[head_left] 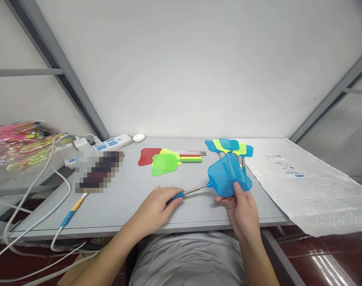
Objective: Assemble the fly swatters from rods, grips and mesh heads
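Observation:
Both hands hold one blue fly swatter point(227, 176) above the front of the table. My left hand point(158, 206) is closed around its blue grip, and a short length of metal shaft shows between grip and head. My right hand point(242, 206) pinches the lower right edge of the perforated head, thumb on top and fingers underneath. Beyond the left hand lies a green fly swatter point(166, 163), overlapping a yellow one and a red fly swatter point(148, 156). Behind the held head, several blue and yellow swatters point(228, 145) lie fanned out, partly hidden.
A white plastic mailing bag point(303, 186) covers the table's right side. At left are a power strip point(114, 142), white cables point(35, 194), a blurred-out object point(100, 172) and a clear bag of colourful items point(26, 147). A white oval object point(138, 138) sits by the wall.

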Demonstrator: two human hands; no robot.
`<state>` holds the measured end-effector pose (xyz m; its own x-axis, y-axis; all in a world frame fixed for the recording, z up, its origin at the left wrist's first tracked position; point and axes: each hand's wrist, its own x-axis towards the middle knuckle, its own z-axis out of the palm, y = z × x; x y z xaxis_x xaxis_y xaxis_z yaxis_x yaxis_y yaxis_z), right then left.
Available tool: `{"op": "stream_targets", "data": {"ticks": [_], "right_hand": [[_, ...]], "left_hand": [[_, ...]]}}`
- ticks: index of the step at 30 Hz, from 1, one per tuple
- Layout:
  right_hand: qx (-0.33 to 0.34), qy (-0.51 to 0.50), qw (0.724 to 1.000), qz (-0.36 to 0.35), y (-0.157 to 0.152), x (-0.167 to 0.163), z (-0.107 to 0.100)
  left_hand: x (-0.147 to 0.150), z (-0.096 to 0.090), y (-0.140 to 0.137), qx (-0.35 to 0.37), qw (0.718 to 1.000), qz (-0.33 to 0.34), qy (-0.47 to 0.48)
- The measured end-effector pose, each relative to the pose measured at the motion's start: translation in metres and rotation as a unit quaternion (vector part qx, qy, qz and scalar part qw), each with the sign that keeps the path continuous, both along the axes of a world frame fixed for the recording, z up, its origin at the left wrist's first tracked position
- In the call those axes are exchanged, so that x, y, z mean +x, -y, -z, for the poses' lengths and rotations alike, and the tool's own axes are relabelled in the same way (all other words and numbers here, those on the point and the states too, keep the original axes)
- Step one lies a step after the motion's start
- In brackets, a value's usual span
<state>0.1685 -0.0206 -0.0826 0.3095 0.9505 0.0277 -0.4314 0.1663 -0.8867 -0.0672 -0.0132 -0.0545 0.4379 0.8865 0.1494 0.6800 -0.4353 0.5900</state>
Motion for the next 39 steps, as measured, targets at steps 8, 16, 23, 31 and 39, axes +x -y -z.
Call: {"op": "stream_targets", "data": {"ticks": [8, 16, 23, 31, 39], "right_hand": [[0.0, -0.071, 0.997, 0.01, -0.002, -0.011, -0.003], [0.014, -0.047, 0.999, 0.022, 0.0, -0.016, 0.0], [0.017, -0.084, 0.996, 0.037, -0.003, -0.015, -0.003], [0.018, -0.052, 0.998, -0.014, 0.0, -0.014, 0.0], [0.022, -0.038, 0.999, 0.026, 0.002, -0.007, 0.007]], "left_hand": [[0.0, -0.004, 0.002, 0.004, 1.0, -0.004, 0.002], [0.001, -0.005, 0.003, -0.006, 1.0, -0.023, 0.002], [0.001, -0.005, 0.003, -0.011, 1.0, -0.011, -0.007], [-0.001, -0.005, 0.003, -0.011, 1.0, -0.02, 0.0], [-0.004, 0.002, 0.002, 0.012, 1.0, -0.007, -0.013]]}}
